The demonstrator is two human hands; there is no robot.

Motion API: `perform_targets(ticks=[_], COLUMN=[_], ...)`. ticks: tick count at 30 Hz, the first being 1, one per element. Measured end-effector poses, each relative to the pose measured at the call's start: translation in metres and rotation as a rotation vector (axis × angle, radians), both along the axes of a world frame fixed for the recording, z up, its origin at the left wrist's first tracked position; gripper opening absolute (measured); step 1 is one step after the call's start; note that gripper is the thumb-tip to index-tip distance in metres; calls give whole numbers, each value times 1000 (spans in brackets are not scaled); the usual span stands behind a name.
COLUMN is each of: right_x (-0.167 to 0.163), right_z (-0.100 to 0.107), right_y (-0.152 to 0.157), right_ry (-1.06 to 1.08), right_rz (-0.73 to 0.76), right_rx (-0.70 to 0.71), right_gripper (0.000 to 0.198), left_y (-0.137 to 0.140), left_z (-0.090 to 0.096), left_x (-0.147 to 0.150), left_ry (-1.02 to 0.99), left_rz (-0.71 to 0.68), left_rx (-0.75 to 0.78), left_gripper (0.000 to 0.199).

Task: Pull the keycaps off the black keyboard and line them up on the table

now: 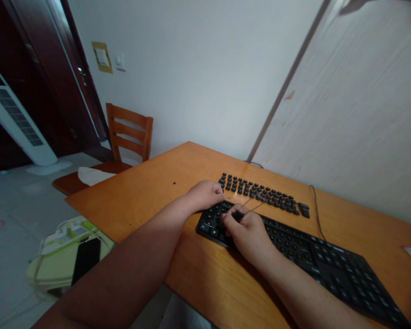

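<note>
A black keyboard [294,244] lies at an angle on the wooden table. Many keycaps are off its left and middle part, while the right end still carries its keys. My right hand [248,230] is closed over the left part of the keyboard, pinching a wire keycap puller [256,204] whose two thin wires stick out toward the back. At the keyboard's far left corner my left hand [207,194] has its fingers pinched together; what they hold, if anything, is hidden. Behind the keyboard, loose black keycaps [260,192] stand in rows.
The wooden table [150,192] has a single small black piece [174,183] on its left side. A cable [318,210] runs behind the keyboard. A wooden chair [130,132] stands beyond the left edge. Lower left, a dark phone [86,258] rests on a pale stool [51,269].
</note>
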State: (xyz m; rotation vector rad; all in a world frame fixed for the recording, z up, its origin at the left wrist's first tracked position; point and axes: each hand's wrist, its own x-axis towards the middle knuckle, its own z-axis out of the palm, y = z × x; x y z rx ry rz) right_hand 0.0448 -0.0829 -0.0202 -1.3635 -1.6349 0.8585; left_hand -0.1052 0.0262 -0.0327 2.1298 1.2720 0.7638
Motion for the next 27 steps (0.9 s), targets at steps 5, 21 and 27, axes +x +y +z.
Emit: perform_targets(ticks=[5, 21, 27], right_x=[1, 5, 9], right_z=[-3, 5, 4], right_y=[0, 2, 8], right_ry=[16, 168, 253], right_rz=[-11, -73, -132], right_rx=[-18, -116, -67], right_gripper=[17, 26, 27], left_y=[2, 0, -5], left_z=[-2, 0, 7], left_x=[-1, 0, 1], left_ry=[6, 25, -1], left_rz=[-13, -1, -12], left_rx=[-13, -18, 46], left_gripper=[20, 21, 20])
